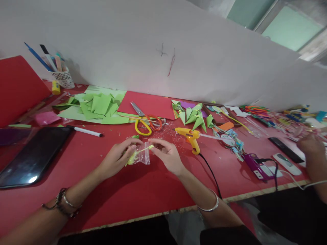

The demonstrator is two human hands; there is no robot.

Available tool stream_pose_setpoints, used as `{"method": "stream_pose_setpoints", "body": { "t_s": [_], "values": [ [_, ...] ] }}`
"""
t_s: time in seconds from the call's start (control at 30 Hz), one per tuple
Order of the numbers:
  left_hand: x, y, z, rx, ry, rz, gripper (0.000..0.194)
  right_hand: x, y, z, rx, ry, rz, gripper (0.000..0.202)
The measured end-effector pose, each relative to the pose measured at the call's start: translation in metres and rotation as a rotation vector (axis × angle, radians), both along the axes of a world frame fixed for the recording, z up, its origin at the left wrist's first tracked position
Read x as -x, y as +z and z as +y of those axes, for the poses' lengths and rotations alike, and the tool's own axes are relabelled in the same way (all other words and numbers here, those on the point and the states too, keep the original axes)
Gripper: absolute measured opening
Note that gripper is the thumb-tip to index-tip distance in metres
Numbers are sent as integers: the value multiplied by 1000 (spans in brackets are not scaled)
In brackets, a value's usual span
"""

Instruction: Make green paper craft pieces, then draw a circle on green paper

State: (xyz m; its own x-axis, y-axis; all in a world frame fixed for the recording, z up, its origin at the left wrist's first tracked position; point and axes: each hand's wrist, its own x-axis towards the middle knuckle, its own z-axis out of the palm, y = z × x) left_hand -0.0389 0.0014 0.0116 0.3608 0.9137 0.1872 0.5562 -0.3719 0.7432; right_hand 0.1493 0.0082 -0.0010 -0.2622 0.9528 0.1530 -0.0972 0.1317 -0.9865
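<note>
Between my two hands is a small clear plastic bag (145,157) with a thin yellow-green piece showing at it; whether that piece is wholly inside I cannot tell. My left hand (119,156) grips the bag's left side, its fingers bent, with green material by the fingertips. Thumb and fingers of my right hand (169,156) pinch at the bag's upper right, by the yellow-green tip. Just beyond the hands lie yellow-handled scissors (142,126) and an orange-handled pair (155,124). A yellow glue gun (189,134) rests to the right of my right hand.
Green paper pieces (102,105) and a red sheet (155,103) lie along the wall, beside folded green cones (193,115). At left are a dark tablet (38,154), a marker (88,131) and a pen cup (63,79). A purple power strip (251,165) and another person's hand (311,146) are at right.
</note>
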Motion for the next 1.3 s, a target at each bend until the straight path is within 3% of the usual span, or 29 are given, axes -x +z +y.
{"method": "stream_pose_setpoints", "body": {
  "t_s": [0.33, 0.43, 0.53, 0.63, 0.73, 0.9, 1.07, 1.17, 1.3],
  "values": [
    [0, 1, -1, -6, 41, 27, 30, 0, -4, 1, 31, -9, 68, 11],
    [2, 0, 0, 4, 71, 33, 31, -1, -3, 1, 37, -33, 87, 17],
    [6, 1, 3, -54, 154, -6, 32, -1, -2, 1, 20, -24, 7, 22],
    [15, 3, 9, -126, 287, -20, 32, -1, -2, 1, 30, -2, -75, 12],
    [31, 3, 20, -140, 394, 78, 35, -1, -3, 1, 38, -16, -54, 10],
    [57, -8, 37, -167, 419, 394, 37, 0, -5, 1, 26, -3, 42, 22],
    [62, -18, 44, -209, 478, 663, 30, 1, -9, 1, 40, 25, -34, 11],
    [60, -15, 43, -278, 575, 556, 37, 1, -11, 1, -83, -29, -137, 17],
    [39, 0, 30, -244, 541, 3, 38, 2, -4, -2, -313, -90, -285, 32]
  ]
}}
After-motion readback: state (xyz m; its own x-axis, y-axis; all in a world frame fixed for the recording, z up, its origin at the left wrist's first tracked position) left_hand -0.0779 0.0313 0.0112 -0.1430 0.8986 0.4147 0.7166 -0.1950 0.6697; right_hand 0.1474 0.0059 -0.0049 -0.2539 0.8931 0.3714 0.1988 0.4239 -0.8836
